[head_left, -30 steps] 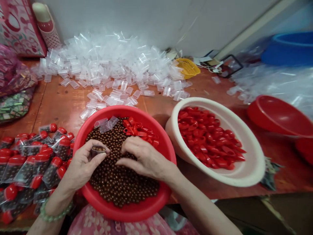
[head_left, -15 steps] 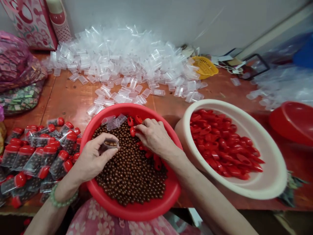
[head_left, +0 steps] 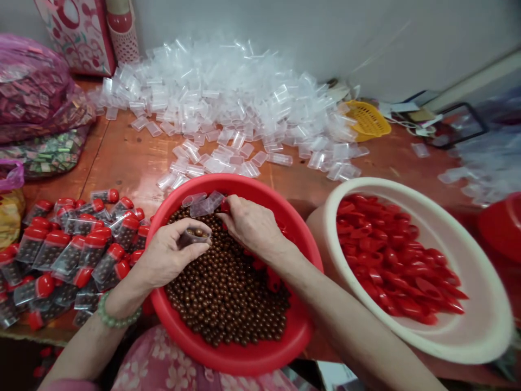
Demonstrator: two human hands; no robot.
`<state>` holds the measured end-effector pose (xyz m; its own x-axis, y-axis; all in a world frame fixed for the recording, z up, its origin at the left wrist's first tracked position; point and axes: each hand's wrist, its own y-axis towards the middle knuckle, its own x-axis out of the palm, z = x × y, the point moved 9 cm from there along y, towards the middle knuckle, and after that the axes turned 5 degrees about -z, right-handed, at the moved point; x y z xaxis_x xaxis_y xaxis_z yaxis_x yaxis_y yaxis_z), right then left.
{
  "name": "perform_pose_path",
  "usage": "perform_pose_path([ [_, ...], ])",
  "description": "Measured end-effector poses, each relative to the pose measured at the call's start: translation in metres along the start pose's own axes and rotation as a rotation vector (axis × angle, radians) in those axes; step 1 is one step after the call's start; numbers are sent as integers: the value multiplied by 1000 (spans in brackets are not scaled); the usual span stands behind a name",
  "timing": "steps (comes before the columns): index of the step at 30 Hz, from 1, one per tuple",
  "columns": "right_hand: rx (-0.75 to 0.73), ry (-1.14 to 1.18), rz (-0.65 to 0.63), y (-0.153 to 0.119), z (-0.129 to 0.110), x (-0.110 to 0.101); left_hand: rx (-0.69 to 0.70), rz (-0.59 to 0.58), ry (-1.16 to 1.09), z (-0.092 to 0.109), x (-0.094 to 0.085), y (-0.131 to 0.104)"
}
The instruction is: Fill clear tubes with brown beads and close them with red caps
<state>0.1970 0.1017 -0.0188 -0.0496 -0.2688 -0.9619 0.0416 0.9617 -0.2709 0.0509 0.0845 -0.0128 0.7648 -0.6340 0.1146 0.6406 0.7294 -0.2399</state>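
Note:
My left hand (head_left: 163,252) is closed around a small clear plastic container (head_left: 189,239) with brown balls showing in its open mouth. It hovers over the left side of a red basin (head_left: 244,365) filled with brown balls (head_left: 232,304). My right hand (head_left: 256,227), just to the right of the container, pinches a red cap (head_left: 224,205) between thumb and fingers; most of that cap is hidden. Several loose clear containers (head_left: 201,206) lie on the balls near the basin's back rim. More red caps rest in the basin, partly behind my right forearm.
A white basin (head_left: 488,326) of red caps (head_left: 391,260) stands at right. Filled, red-capped containers (head_left: 77,244) lie heaped at left. Clear containers (head_left: 228,92) are piled along the wall, beside a yellow basket (head_left: 368,120). Plastic bags (head_left: 36,81) sit at back left.
The view has turned slightly left, so things sit further right. My right hand has drawn closer to the container, keeping a red cap at its fingertips. The left hand still holds the container.

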Motion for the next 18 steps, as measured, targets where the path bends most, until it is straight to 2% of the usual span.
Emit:
perform_pose_path([
  [5, 104, 57, -51, 6, 6, 7, -22, -19, -189, -5, 0, 0],
  [8, 102, 227, 32, -3, 18, 0, -25, -36, -257, -5, 2, -1],
  [13, -153, 857, 283, -37, 17, -30, -53, -47, -398, -9, 3, -1],
  [15, -243, 912, 344, -46, 5, -42, -61, -66, -438, -11, 4, -1],
  [18, -412, 836, 401, -52, -24, -58, -53, -102, -458, -12, 6, 0],
])
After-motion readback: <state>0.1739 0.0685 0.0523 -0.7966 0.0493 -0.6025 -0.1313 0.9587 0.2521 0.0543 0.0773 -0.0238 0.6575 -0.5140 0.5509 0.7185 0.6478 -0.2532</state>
